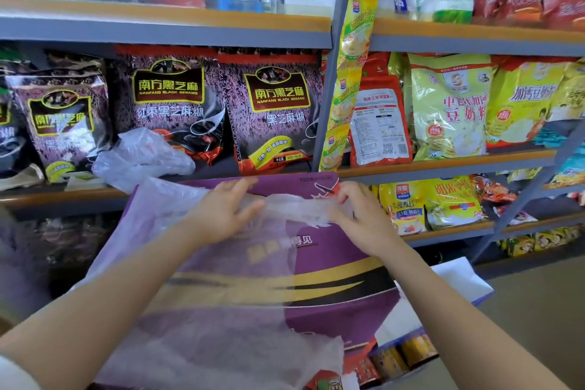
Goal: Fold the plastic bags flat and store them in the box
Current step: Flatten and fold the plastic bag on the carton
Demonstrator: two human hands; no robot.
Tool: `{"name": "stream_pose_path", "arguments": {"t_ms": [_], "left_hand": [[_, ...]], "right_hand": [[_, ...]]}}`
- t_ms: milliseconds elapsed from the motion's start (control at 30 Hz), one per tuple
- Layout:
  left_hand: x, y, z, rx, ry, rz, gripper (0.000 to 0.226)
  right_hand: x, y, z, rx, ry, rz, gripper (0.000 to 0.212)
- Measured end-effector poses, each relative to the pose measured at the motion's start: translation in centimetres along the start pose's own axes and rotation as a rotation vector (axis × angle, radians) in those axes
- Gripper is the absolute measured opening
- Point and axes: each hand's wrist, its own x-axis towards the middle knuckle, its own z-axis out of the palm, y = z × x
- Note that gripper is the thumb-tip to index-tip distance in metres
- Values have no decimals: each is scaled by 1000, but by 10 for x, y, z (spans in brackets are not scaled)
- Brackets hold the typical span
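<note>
Item 1: clear plastic bag (221, 294), spread over the purple box lid (332, 266) in front of you, its top edge bunched between both your hands, its lower part draped down toward you over the lid's near side

Item 2: your left hand (226, 214), palm down on the bag's upper edge, fingers straight and slightly spread, pressing the film against the lid; thumb out to the right

Item 3: your right hand (351, 215), fingers curled, pinching the gathered top of the bag just right of the left hand

Item 4: second plastic bag (142, 157), crumpled, lying loose on the middle shelf (63, 196) to the left, just beyond the lid's far left corner, in front of the black sesame packets (167, 104)

Item 5: purple box lid, gold and black band across it, tilted with its far edge up near the shelf front; more boxed goods (402, 355) show under its near right corner

Item 6: yellow soy milk powder bags (449, 108) on the right-hand shelf, behind the grey upright (326, 98); a strip of yellow sachets (348, 66) hangs down this upright
</note>
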Motion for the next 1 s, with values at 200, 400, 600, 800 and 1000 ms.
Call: {"name": "stream_pose_path", "arguments": {"t_ms": [200,400,600,800,1000], "left_hand": [[22,-33,-14,221,-130,3,48],[11,-54,-12,285,-10,40,36],[1,-56,-20,115,169,65,55],[-2,-53,-29,34,429,115,51],[1,-61,-29,29,222,2,52]], "right_hand": [[36,-19,3,38,-158,83,26],[36,-18,8,135,-291,-52,11],[34,-17,4,272,-319,-30,27],[46,-17,-6,455,-126,224,44],[55,1,-5,372,-30,229,35]]}}
